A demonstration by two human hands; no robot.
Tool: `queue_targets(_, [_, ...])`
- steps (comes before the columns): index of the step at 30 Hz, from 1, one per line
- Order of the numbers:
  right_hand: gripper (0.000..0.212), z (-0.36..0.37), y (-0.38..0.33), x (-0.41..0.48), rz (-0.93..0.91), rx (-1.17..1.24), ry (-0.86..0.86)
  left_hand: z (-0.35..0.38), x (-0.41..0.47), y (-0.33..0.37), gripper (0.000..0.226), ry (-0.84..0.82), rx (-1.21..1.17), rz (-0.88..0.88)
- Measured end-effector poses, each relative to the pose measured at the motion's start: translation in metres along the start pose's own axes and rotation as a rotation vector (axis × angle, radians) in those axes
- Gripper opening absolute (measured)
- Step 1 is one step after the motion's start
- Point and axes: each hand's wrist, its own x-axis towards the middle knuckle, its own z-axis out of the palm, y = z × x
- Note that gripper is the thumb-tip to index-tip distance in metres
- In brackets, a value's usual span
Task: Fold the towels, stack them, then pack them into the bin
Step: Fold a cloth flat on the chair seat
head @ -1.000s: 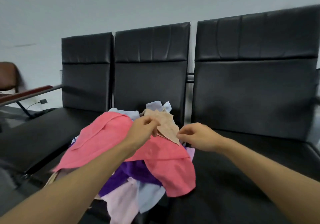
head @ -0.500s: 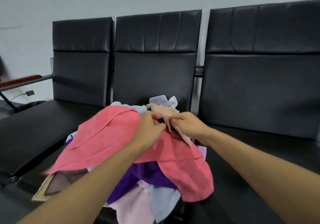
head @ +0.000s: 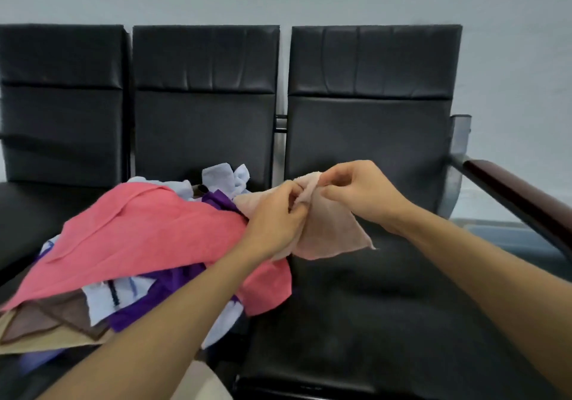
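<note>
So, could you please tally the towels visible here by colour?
Coral pink towel: 1
Peach towel: 1
Purple towel: at least 1
Pale blue towels: at least 2
Brown towel: 1
Tan towel: 1
Total: at least 7; the pile may hide more.

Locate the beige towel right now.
Head view, centre-right: the beige towel hangs pinched between the left grip and right grip, just right of the pink towel, above the rightmost seat.

Soft diffuse overhead light spreading evenly, faint sheen showing on seat (head: 387, 291). Chair backs (head: 371, 96) bowing toward frame edges. Everything looking slightly soft.
</note>
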Motion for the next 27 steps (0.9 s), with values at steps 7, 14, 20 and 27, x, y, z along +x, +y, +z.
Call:
queue_targets(7, [0.037, -0.047, 0.072, -0.069, -0.127, -0.345, 0.112, 0.051, -0.021, 0.014, 0.024, -0.085, 0.140, 0.126])
queue_targets(14, [0.033, -0.045, 0.139, -0.105, 0.068, -0.530, 0.182, 0.071, -0.041, -0.021, 0.036, -0.377, 0.321, 0.223])
queue_targets(20, [0.011, -0.061, 0.159, -0.123, 0.313, -0.542, 0.157, 0.055, -0.045, -0.048, 0.007, -0.495, 0.504, -0.004])
queue_targets(27, [0.024, -0.060, 0.172, -0.115, 0.428, -0.222, 0.104, 0.057, -0.034, -0.043, 0.015, -0.401, 0.107, -0.264])
